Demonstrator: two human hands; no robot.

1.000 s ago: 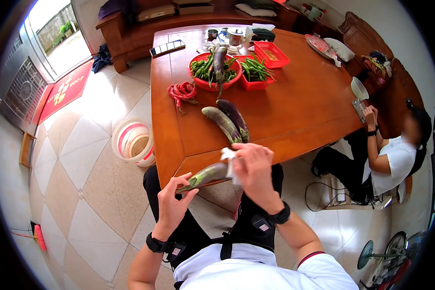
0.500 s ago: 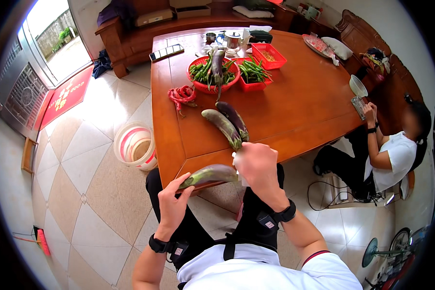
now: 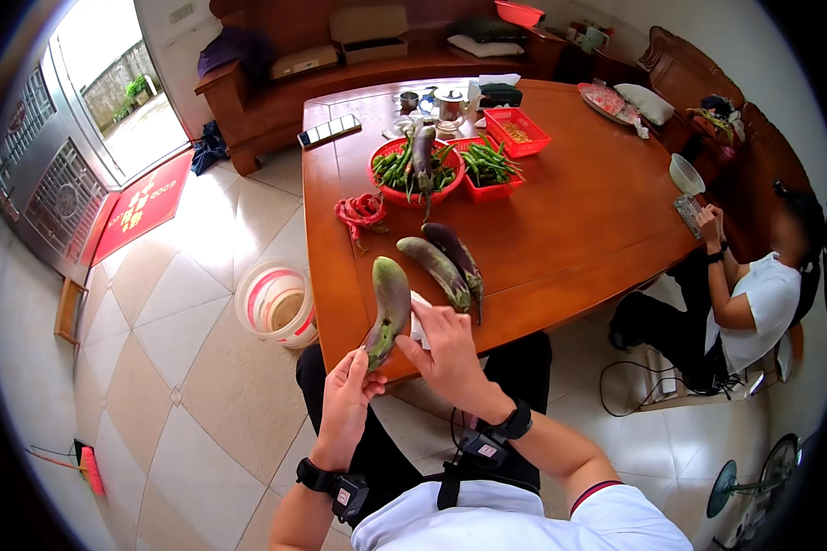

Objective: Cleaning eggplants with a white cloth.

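Observation:
My left hand (image 3: pixel 345 397) pinches the lower end of a mottled green-purple eggplant (image 3: pixel 391 292), which stands nearly upright over the table's near edge. Beside it, my right hand (image 3: pixel 452 356) is closed on a white cloth or tissue (image 3: pixel 420 317), its thumb close to the eggplant's side. Just beyond the right hand, a pale streaked eggplant (image 3: pixel 434 271) and a dark purple eggplant (image 3: pixel 454 253) lie side by side. Farther back, another eggplant (image 3: pixel 422 158) rests across a round red basket (image 3: pixel 447 190) of green chili peppers (image 3: pixel 394 171).
Dried-looking red peppers (image 3: pixel 359 215) lie on the wooden table (image 3: pixel 570 220), left of the eggplants. More red baskets (image 3: pixel 524 117), a phone (image 3: pixel 330 130) and a metal pot (image 3: pixel 449 106) stand behind. A bucket (image 3: pixel 276 303) is on the floor at left; a person (image 3: pixel 753 294) sits at right.
The held eggplant has swung from lying sideways to nearly upright. My right hand, with the white cloth, has shifted left and down from the eggplant's far end toward its lower part.

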